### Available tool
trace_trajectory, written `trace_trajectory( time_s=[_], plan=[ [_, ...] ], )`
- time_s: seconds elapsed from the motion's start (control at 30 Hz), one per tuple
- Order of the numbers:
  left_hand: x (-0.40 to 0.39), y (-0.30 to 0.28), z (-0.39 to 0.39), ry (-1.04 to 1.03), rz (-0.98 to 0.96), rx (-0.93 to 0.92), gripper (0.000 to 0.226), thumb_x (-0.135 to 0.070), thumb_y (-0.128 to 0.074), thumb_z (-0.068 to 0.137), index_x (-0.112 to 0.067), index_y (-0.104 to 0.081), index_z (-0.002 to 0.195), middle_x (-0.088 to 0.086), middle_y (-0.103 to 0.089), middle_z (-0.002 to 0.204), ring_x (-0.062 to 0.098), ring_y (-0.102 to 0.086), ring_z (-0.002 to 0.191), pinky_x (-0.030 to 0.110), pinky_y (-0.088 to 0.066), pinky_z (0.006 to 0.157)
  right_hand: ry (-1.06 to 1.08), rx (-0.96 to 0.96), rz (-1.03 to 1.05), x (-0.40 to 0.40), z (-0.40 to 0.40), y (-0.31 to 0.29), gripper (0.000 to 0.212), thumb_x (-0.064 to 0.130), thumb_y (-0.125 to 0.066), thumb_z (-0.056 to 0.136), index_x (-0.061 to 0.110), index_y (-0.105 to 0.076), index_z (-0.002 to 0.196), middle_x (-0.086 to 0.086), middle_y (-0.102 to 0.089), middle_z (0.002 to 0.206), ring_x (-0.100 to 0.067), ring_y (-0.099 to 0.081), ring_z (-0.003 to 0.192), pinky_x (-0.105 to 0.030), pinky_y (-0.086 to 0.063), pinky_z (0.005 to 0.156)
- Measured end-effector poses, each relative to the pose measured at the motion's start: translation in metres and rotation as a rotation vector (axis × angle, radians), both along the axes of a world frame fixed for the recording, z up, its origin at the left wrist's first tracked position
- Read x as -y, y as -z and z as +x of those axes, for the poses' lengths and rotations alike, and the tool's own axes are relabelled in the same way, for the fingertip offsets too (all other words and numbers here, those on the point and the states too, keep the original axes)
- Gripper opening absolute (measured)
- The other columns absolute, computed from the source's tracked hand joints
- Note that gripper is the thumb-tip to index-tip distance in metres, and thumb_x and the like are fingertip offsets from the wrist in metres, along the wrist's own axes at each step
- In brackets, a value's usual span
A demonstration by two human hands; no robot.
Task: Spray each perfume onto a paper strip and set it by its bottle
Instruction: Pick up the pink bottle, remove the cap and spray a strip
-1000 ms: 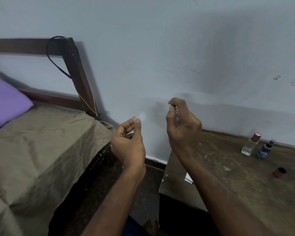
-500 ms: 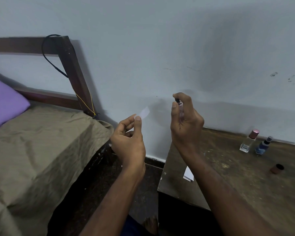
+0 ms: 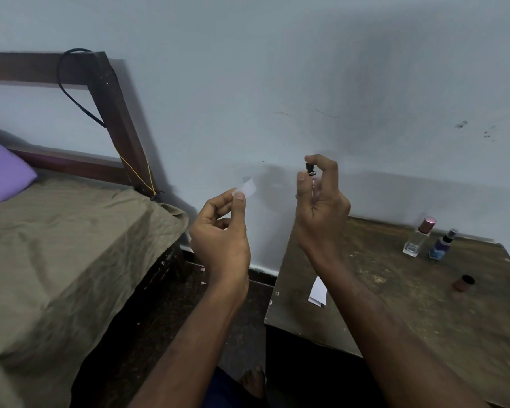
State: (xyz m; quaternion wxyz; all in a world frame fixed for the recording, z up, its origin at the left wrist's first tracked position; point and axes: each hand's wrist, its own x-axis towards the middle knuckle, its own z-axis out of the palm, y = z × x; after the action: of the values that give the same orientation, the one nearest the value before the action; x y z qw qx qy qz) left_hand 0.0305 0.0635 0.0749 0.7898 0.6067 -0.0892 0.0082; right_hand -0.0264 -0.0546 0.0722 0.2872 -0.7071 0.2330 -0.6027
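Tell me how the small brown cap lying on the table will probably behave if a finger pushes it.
The cap lies on its side, open end showing, so it would probably roll rather than slide. It looks small and hollow, so likely light; a slight push may send it far. The table looks rough and dusty, which might slow it somewhat.

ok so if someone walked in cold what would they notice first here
Two raised hands at centre frame: the left hand pinches a small paper strip, and the right hand grips a slim spray bottle, forefinger on its black nozzle. At right, two more perfume bottles stand at the back of a worn wooden table.
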Motion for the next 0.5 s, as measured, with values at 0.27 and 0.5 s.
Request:
trace_trajectory(
  time_s=[0.27,0.5],
  plan=[
    [-0.013,-0.010,0.041,0.448,-0.192,-0.218,0.024,-0.042,-0.084,0.080,-0.030,-0.076,0.099,-0.017,-0.075,0.089,-0.001,-0.061,0.065,0.017,-0.044,0.053,-0.107,-0.125,0.042,0.016,-0.036,0.001,0.030,0.026,-0.070,0.101,0.022,-0.058,0.129,-0.002,-0.063,0.070,-0.015,-0.060,0.059,-0.025,-0.049,0.063],
    [-0.014,0.006,0.071,0.427,-0.032,-0.157,0.009,-0.036,-0.083,0.088,-0.028,-0.079,0.092,-0.016,-0.075,0.089,0.002,-0.059,0.071,0.018,-0.046,0.056,-0.106,-0.332,0.047,0.035,-0.073,0.013,0.045,0.016,-0.069,0.098,0.022,-0.049,0.137,0.008,-0.057,0.066,-0.008,-0.057,0.056,-0.011,-0.044,0.059]
  ],
)
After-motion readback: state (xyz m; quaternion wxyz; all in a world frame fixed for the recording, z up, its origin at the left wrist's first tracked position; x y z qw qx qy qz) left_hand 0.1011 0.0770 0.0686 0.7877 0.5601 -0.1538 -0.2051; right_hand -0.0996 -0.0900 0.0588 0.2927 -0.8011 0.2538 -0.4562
